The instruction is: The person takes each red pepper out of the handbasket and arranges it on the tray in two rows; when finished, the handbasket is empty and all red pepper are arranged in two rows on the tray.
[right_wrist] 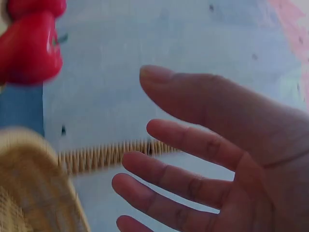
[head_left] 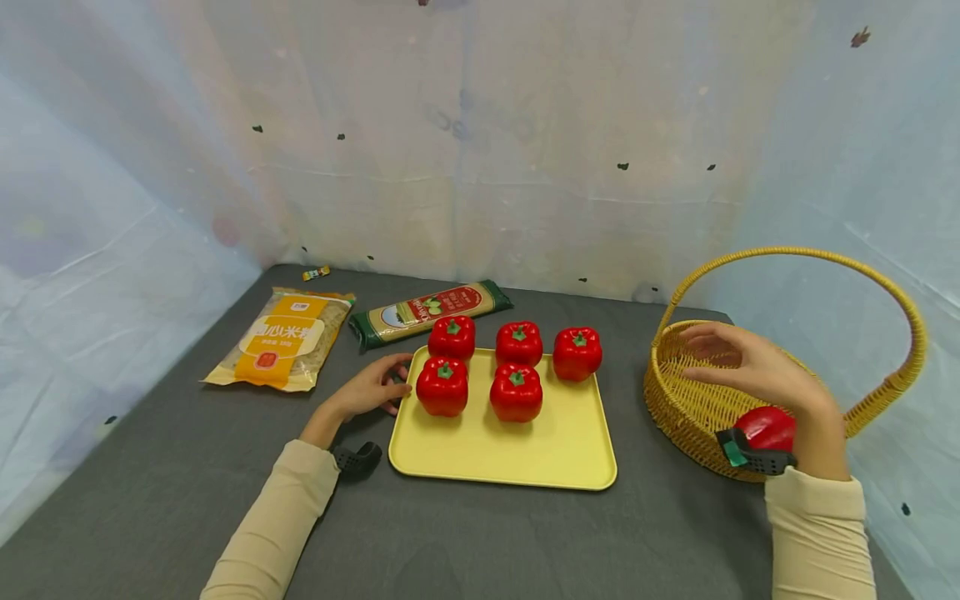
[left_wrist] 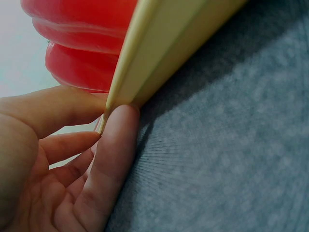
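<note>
A yellow tray bears several red bell peppers, grouped towards its far side. My left hand pinches the tray's left rim, with the thumb under the edge and fingers on the other side, as the left wrist view shows. On the right stands a woven basket with a tall arched handle. Inside it lies a red bell pepper, partly hidden by my right wrist. My right hand hovers over the basket, holding nothing, its fingers loosely bent and apart from the thumb.
A bag of dry food with an orange label lies at the left. Behind the tray is a green and red long packet. A small wrapped piece lies near the back edge. Pale sheeting hangs behind the grey table.
</note>
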Motion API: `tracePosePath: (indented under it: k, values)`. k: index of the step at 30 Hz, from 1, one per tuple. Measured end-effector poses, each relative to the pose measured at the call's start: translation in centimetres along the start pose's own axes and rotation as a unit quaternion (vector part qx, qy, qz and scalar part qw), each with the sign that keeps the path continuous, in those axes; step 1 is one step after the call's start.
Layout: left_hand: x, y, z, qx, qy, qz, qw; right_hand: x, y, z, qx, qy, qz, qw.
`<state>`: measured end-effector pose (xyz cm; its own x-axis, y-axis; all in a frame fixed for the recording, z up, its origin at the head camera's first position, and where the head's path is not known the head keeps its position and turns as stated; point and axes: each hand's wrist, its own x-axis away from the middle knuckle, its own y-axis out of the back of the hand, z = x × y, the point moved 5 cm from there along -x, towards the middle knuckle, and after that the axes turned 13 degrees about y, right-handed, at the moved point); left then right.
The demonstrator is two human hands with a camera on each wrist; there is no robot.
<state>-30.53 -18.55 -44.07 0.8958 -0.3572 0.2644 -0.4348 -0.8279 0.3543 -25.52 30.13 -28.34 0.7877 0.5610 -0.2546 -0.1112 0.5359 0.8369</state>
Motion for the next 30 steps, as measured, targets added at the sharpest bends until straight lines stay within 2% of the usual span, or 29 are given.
tracePosePath:
  k: [10,15,18,23,25,28,30]
  values:
    - [0.2,0.2,0.1,-0.005,-0.006,-0.002,1.0,2.6,2.1,-5.3,-0.02,-0.038,0.003,0.999]
    - [0.3,0.1,0.0,-0.001,-0.004,-0.001,1.0,3.7,2.2,-7.7,-0.056,-0.078,-0.006,0.995]
    - [0.4,0.0,0.0,0.0,-0.002,-0.002,1.0,4.2,2.0,-9.0,-0.066,-0.086,-0.009,0.994]
    - [0.4,0.1,0.1,0.0,0.0,-0.002,1.0,5.2,1.3,-11.3,-0.046,-0.11,0.006,0.993]
    - [0.4,0.1,0.1,0.003,-0.001,0.0,1.0,5.6,0.8,-12.3,-0.045,-0.128,0.015,0.991]
    - [0.4,0.1,0.0,0.004,-0.003,0.0,1.0,6.3,0.2,-13.4,-0.076,-0.165,0.021,0.983]
    - [0.4,0.1,0.0,0.003,-0.002,0.001,1.0,6.7,-0.3,-14.0,-0.123,-0.199,0.024,0.972]
